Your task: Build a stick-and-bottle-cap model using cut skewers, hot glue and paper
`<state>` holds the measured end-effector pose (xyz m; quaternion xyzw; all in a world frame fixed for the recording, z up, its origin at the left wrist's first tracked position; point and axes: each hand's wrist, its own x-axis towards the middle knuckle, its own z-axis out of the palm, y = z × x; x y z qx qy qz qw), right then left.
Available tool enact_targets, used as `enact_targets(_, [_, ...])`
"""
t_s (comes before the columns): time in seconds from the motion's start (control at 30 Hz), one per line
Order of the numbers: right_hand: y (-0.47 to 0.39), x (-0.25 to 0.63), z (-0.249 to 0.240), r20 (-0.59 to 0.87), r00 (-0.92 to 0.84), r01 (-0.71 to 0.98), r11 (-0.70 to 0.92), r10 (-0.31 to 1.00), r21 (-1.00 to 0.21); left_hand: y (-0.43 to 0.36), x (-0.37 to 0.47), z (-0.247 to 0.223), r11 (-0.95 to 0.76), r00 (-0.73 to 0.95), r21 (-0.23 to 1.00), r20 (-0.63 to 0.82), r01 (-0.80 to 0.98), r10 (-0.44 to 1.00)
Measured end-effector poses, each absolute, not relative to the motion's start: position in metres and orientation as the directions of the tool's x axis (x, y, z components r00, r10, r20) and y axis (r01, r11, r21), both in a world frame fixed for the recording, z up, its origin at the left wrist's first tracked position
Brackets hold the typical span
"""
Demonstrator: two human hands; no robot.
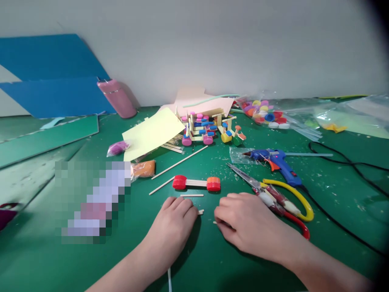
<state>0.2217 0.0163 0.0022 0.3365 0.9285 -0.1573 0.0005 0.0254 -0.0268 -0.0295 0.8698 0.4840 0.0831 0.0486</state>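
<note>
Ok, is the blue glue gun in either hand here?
No, the glue gun lies on the green table, apart from both the left hand and the right hand.

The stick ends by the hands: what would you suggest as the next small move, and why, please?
Perhaps ease the right hand towards the left hand, since a stick end shows beside each and a gap separates them.

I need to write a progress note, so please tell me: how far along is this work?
Looks done: the red-capped stick piece and the group of small coloured pieces behind it. In hand: a stick end shows beside the left hand, another beside the right hand; the grips are hidden. Apparently left: the short stick and two long sticks, all lying loose.
</note>
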Motion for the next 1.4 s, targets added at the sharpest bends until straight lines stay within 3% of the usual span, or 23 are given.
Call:
enact_targets(0.13, [0.019, 0.221, 0.000, -0.092, -0.734, 0.676, 0.709, 0.673, -0.202, -0.021, 0.031, -0.024, -0.518, 0.513, 0.134, 0.070, 0.845, 0.856])
enact_targets(0.3, [0.024, 0.224, -0.002, -0.066, -0.707, 0.700, 0.686, 0.704, -0.198, -0.017, 0.035, -0.020, -0.511, 0.511, 0.101, 0.022, 0.854, 0.859])
enact_targets(0.67, [0.028, 0.226, -0.004, -0.004, -0.673, 0.689, 0.625, 0.740, -0.367, -0.011, 0.031, -0.023, -0.579, 0.568, 0.011, 0.175, 0.816, 0.804])
enact_targets(0.93, [0.026, 0.222, -0.008, 0.136, -0.622, 0.633, 0.597, 0.771, -0.492, -0.009, 0.038, -0.022, -0.527, 0.527, 0.013, 0.010, 0.850, 0.850])
enact_targets(1.17, [0.024, 0.220, -0.009, 0.099, -0.645, 0.605, 0.586, 0.757, -0.539, -0.004, 0.038, -0.018, -0.512, 0.519, 0.120, -0.040, 0.851, 0.854])
enact_targets(1.4, [0.021, 0.215, -0.012, 0.082, -0.662, 0.601, 0.593, 0.745, -0.537, -0.007, 0.032, -0.027, -0.485, 0.475, 0.270, 0.107, 0.832, 0.873])
